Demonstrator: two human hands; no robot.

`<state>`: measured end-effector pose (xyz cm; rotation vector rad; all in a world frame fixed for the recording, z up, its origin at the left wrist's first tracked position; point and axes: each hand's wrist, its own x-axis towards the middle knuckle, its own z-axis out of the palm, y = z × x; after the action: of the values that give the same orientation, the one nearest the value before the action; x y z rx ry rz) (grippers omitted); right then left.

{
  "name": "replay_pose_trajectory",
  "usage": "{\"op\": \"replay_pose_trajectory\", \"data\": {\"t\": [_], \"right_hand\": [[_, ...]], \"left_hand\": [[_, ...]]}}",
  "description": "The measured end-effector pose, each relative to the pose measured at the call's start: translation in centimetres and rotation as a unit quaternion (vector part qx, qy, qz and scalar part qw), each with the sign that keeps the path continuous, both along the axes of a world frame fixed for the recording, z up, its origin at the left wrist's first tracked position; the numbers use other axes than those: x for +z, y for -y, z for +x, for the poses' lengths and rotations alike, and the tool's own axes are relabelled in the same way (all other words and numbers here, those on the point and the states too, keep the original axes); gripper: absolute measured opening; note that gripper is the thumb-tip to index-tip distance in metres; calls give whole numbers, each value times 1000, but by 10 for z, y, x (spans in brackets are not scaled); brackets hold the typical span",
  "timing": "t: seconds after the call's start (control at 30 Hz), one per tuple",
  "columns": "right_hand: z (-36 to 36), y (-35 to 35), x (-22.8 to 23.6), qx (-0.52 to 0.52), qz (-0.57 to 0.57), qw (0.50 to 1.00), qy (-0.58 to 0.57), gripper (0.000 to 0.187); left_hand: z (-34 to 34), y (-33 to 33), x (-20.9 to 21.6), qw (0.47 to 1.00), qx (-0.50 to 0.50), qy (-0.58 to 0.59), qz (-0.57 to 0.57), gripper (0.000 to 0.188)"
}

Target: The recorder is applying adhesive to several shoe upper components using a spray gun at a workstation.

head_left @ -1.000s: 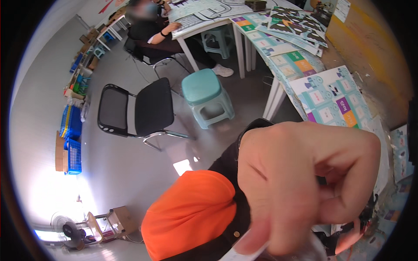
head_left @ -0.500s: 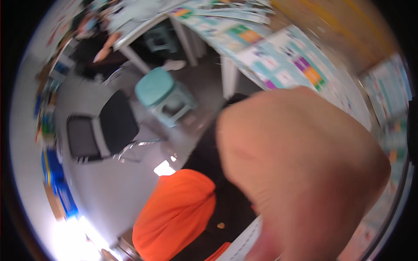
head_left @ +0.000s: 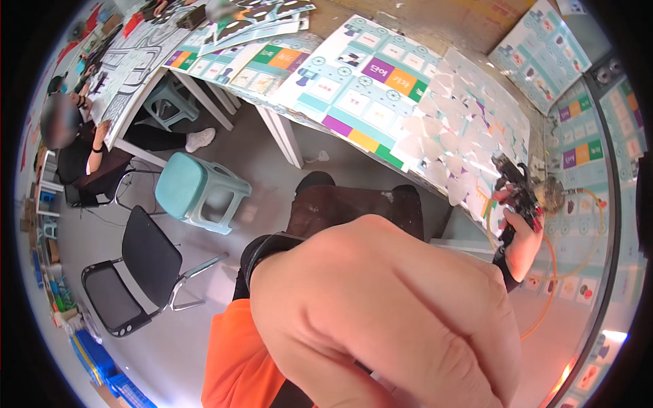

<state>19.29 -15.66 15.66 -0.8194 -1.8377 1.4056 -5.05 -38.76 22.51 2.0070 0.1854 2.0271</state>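
My left hand (head_left: 381, 292), a dark band at its wrist, fills the lower middle very close up. Its fingers are bent and together, but the fingertips run out below the picture, so whatever they hold or touch is hidden. Farther right, my right hand (head_left: 522, 238) is wrapped round a black tool with red parts (head_left: 511, 182) at the table's edge. An orange hose (head_left: 546, 306) hangs beside that hand. Right beside the tool lie many loose pale rounded cut pieces (head_left: 442, 129), heaped on a large printed sheet (head_left: 340, 88) with coloured blocks.
A turquoise stool (head_left: 182, 183) and a black folding chair (head_left: 151, 258) stand on the floor at left. Another person (head_left: 88, 136) sits at the far-left table (head_left: 153, 51). Printed boards (head_left: 541, 54) lean at the back right. An orange garment (head_left: 238, 357) shows at lower left.
The view has swung, showing more of the table. My left hand now appears lower and farther left. My right hand with the tool has come into sight.
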Motion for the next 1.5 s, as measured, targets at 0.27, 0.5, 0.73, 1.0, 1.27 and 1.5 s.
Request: {"op": "replay_pose_trajectory", "data": {"t": [0.27,0.5,0.73,1.0,1.27,1.5], "right_hand": [[-9,-71,15,97,60,988,106,33],[-48,-118,57,115,16,988,105,38],[-107,-168,76,196,54,953,225,32],[-173,-206,46,283,105,914,270,16],[-217,-201,24,203,37,896,392,26],[-246,-199,6,180,44,912,367,14]], "left_hand": [[-4,8,-18,949,205,0,-240,32],[-123,-40,-168,763,507,141,-375,24],[-166,-65,-239,555,763,-68,-325,8],[-185,-68,-273,544,764,-68,-340,9],[-188,-85,-266,475,813,-109,-319,13],[-188,-82,-268,484,802,-103,-334,12]]}}
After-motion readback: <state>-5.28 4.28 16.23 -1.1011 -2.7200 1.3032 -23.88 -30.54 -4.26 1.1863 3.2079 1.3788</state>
